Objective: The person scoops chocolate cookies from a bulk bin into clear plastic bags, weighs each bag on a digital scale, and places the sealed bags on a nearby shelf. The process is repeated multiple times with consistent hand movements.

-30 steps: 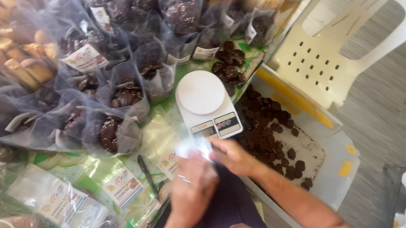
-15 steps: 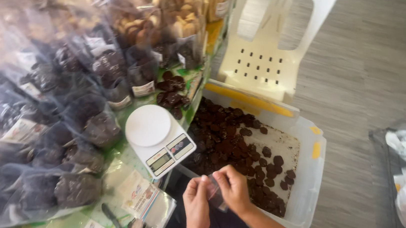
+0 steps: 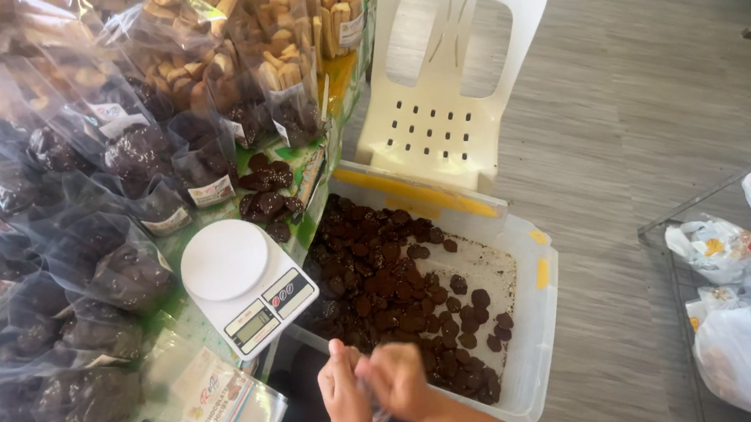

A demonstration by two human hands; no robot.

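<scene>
Clear plastic bags of dark cookies point(image 3: 112, 267) crowded the table at left, stacked beside one white digital kitchen scale point(image 3: 249, 294) – handy for weighing. Left hand point(image 3: 344, 400) and right hand point(image 3: 403, 380) pressed together, pinching a small clear bag point(image 3: 378, 415) over one white plastic tub of dark cookies point(image 3: 422, 299) – one white plastic chair point(image 3: 454, 72) behind

Glossy clear plastic bags point(image 3: 135, 264); smooth white plastic scale point(image 3: 248, 285), chair point(image 3: 458, 63)

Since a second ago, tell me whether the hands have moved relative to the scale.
Yes. The left hand and right hand drew away from the scale, toward the cookie bin.
</scene>
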